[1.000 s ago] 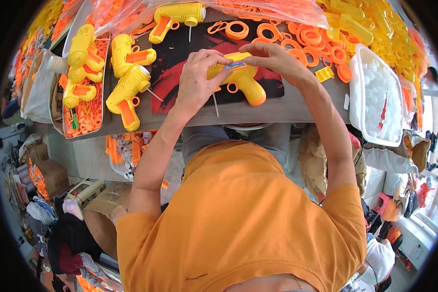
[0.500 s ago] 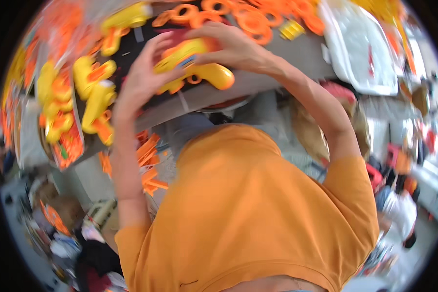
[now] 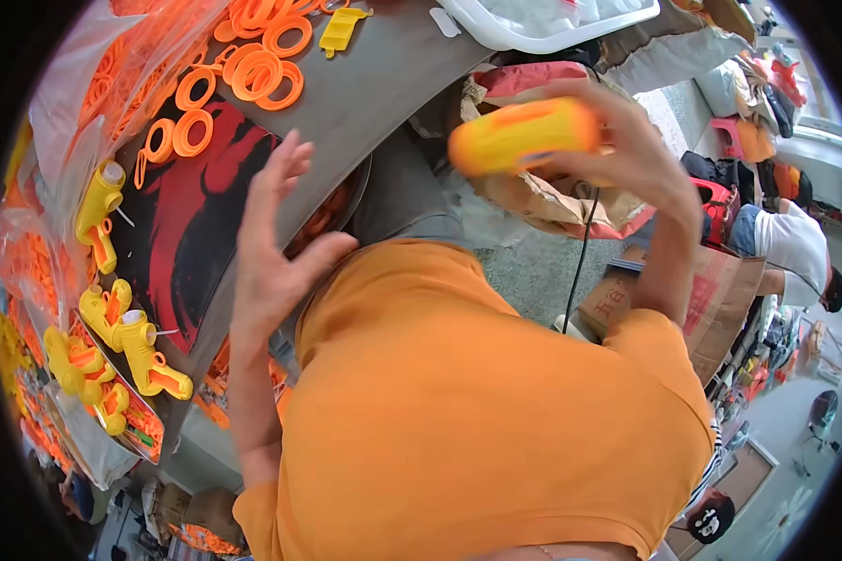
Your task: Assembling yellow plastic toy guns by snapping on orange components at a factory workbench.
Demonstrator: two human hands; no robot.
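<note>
The right hand (image 3: 638, 150) has its grip wrapped round a blurred yellow-and-orange toy (image 3: 524, 137), over a paper sack (image 3: 544, 203) to the right of the counter (image 3: 384, 75); the left hand (image 3: 276, 257), its grip loose with thumb spread apart, hovers by the counter's near edge, right of a black-and-red mat (image 3: 173, 210), with orange rings (image 3: 238, 77) lying farther off

From where I stand: bare strip of surface (image 3: 384, 89) passes between orange rings (image 3: 253, 75) and white tub (image 3: 543, 42), yellow clip (image 3: 342, 31) intruding. Mat (image 3: 173, 210) middle open; rings crowd its top, yellow toy guns (image 3: 147, 355) its left. Paper sack (image 3: 543, 204) and black cord (image 3: 583, 257) obstruct near right hand (image 3: 622, 154).
</note>
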